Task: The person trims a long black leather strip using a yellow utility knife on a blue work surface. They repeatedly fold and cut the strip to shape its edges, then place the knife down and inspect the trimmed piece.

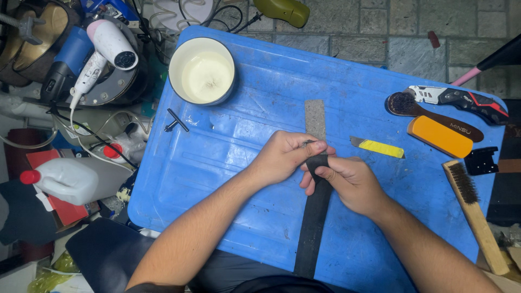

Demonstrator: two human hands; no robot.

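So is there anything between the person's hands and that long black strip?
Nothing visible. Both the left hand and the right hand already grip the black strip directly, near its grey end, over the blue tray.

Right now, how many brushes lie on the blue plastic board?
2. A dark-bristled brush with a brown wooden handle lies at the board's far right corner; a long pale wooden wire brush lies along its right edge. Clutter might hide others.

A white plastic jug (70,179) with a red cap lay at the frame's left edge. Above it, a round cream-filled tin (202,71) stood at upper centre-left.
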